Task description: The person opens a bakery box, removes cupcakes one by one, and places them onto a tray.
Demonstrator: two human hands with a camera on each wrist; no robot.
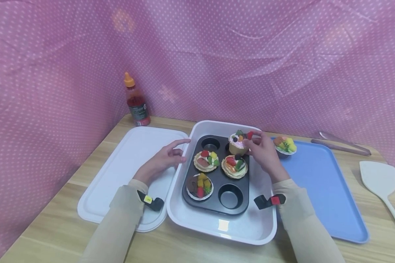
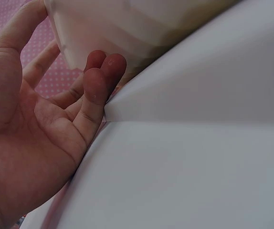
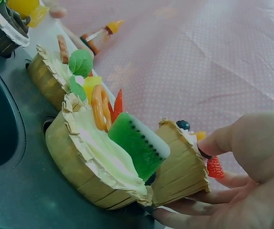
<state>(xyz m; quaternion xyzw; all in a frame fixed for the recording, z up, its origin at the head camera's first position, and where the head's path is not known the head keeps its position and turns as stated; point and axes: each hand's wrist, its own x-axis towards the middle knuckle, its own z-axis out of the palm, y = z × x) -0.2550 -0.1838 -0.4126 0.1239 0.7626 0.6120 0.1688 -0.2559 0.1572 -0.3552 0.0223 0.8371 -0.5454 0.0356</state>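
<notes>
My right hand (image 1: 262,149) pinches a small tart (image 1: 237,145) with pink cream and fruit at the back right cup of a dark muffin tin (image 1: 214,204). In the right wrist view, thumb and fingers are on opposite sides of this tart (image 3: 177,167), which tilts beside another tart (image 3: 89,157) with a green fruit slice. Three tarts sit in the tin: two fruit tarts (image 1: 206,161) in the middle row and a chocolate one (image 1: 199,186) at front left. My left hand (image 1: 162,159) rests fairly straight fingers at the left rim of the white bin (image 1: 250,230) around the tin.
Left of the bin lies a white tray (image 1: 118,171), with a sauce bottle (image 1: 137,102) behind it. On the right, a blue tray (image 1: 319,182) bears a dark-cased fruit tart (image 1: 284,146) at its back left corner. Tongs (image 1: 342,146) and a cream-coloured turner (image 1: 378,177) lie farther right.
</notes>
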